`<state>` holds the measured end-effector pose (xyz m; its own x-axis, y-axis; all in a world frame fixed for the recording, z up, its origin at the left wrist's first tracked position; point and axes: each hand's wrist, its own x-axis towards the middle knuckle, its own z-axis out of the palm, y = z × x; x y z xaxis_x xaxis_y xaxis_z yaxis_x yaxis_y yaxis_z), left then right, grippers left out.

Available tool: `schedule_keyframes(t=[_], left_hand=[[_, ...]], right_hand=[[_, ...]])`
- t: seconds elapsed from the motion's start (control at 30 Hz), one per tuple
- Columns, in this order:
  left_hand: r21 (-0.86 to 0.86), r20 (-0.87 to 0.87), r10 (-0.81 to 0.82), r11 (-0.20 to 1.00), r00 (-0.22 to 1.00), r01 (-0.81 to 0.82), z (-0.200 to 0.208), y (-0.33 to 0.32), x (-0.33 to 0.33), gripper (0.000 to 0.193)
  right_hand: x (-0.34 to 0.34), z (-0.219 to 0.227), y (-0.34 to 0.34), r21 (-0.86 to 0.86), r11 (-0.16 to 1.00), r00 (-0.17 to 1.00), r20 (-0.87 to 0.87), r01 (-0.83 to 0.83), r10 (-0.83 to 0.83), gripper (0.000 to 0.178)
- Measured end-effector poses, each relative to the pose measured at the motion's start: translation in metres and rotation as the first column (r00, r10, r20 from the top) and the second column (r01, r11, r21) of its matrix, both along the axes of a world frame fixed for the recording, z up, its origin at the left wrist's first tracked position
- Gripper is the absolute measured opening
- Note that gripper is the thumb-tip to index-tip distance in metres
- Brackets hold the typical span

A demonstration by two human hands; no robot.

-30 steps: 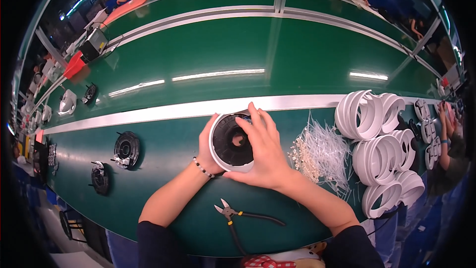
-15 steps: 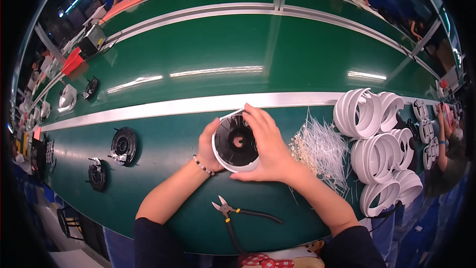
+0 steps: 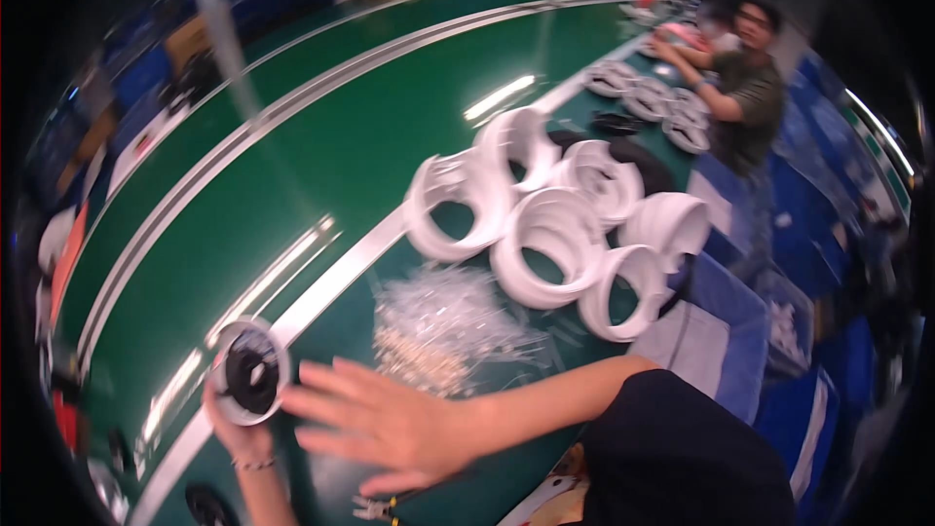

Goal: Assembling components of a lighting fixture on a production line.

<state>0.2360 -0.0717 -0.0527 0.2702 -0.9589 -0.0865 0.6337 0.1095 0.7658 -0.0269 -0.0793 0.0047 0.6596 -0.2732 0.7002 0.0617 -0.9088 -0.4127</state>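
Observation:
My left hand [image 3: 234, 433] grips a white round housing [image 3: 283, 370] from its near side, with a black round part [image 3: 243, 380] seated inside it. To the right of the housing my right hand [image 3: 394, 424] is stretched out flat, fingers spread and nothing in them; motion blurs it slightly. Beyond that hand lies a pile of thin translucent strips [image 3: 453, 307] with beige ends. Below the right hand the tips of diagonal cutters [image 3: 375, 508] show, their handles mostly outside the picture.
Several white ring housings [image 3: 550, 248] are stacked right of the strips. Farther back, more white and black parts [image 3: 648, 97] lie before a co-worker [image 3: 750, 88]. Blue bins [image 3: 721, 331] flank the table's right side. A black round part [image 3: 206, 505] sits at the lower left.
My view has swung to the right. The right hand has let go of the housing and opened; the left alone holds it.

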Motion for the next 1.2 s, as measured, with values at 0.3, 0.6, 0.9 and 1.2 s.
schedule_keyframes(t=[0.3, 0.6, 0.9, 1.2], left_hand=[[0.126, 0.016, 0.171, 0.977, 0.985, -0.172, -0.046, -0.112, 0.08, 0.034], [-0.19, 0.656, 0.455, 0.872, 0.602, -0.451, -0.002, -0.066, 0.048, 0.046], [-0.461, 0.814, 0.561, 0.783, 0.153, -0.419, 0.036, 0.057, 0.044, 0.048], [-0.469, 0.819, 0.568, 0.746, 0.084, -0.472, 0.041, 0.085, 0.073, 0.042]], right_hand=[[-0.194, 0.033, 0.041, -0.208, 0.317, 0.344, 0.112, 0.925, -0.932, 0.019], [-0.226, -0.014, 0.046, -0.039, 0.085, 0.07, -0.296, 0.996, -0.952, 0.024], [-0.239, -0.012, 0.045, 0.002, 0.029, 0.029, -0.028, 1.0, -0.999, 0.014], [-0.238, -0.01, -0.012, -0.015, 0.212, 0.201, -0.261, 0.977, -0.944, 0.029]])
